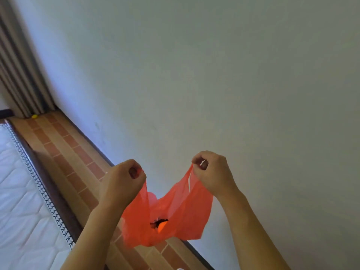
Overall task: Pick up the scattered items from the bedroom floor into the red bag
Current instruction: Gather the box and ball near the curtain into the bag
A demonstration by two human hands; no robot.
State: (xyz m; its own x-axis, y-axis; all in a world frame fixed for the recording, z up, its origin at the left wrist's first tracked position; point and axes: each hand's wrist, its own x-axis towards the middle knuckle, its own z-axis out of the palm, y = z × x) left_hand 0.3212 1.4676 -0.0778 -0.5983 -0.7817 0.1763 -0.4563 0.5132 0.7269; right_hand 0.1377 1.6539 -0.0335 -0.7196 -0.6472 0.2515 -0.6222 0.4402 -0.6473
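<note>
Head view: thin red plastic bag [175, 209] held up between both hands, hanging above the brick-patterned tile floor [64, 152] beside the plain white wall [214, 75]. Left hand [124, 178] curled tight round one handle; right hand [212, 170] pinching the other, pulled apart from the first. Dark shape and orange round item [162, 227] showing through the bag's bottom. Small yellow object [34, 116] far off below the striped curtain [17, 75]. Quilted white mattress [19, 191] at left.

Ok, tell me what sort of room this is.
Most likely a bedroom: a quilted mattress in a dark bed frame, striped curtains reaching the tiled floor, and a plain wall.
</note>
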